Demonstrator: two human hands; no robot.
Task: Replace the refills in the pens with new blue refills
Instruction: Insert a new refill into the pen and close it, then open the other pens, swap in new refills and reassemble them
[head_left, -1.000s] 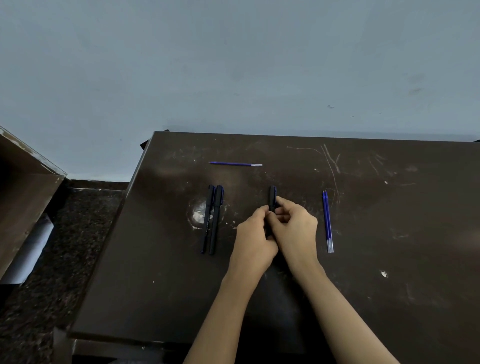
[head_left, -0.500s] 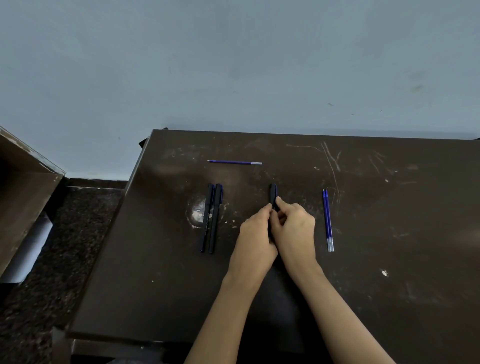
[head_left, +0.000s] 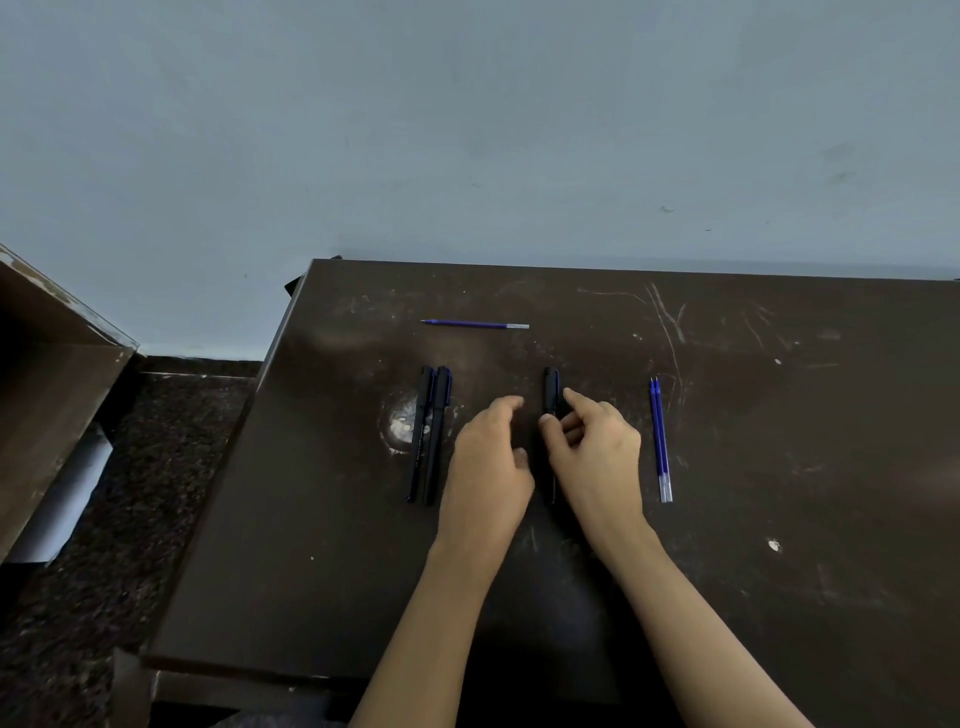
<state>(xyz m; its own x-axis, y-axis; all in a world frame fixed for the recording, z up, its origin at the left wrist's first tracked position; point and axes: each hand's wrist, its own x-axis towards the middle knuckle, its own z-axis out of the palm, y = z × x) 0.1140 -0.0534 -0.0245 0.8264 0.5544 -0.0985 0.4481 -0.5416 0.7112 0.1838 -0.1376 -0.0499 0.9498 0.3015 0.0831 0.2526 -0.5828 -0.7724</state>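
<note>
Head view shows our right hand (head_left: 597, 457) pinching the light, stiff, slippery pen (head_left: 551, 395) at its middle on the table (head_left: 779, 519), our left hand (head_left: 488, 457) loose and empty just beside it.

Three black pens on my table (head_left: 779, 467), two lying together at left (head_left: 428, 434), one by my right fingers (head_left: 551, 392), three blue refills, a pair at right (head_left: 660, 436), one alone farther back (head_left: 475, 325).

Right hand (head_left: 597, 447) pinches black pen (head_left: 551, 389); left hand (head_left: 485, 457) loose beside it.
</note>
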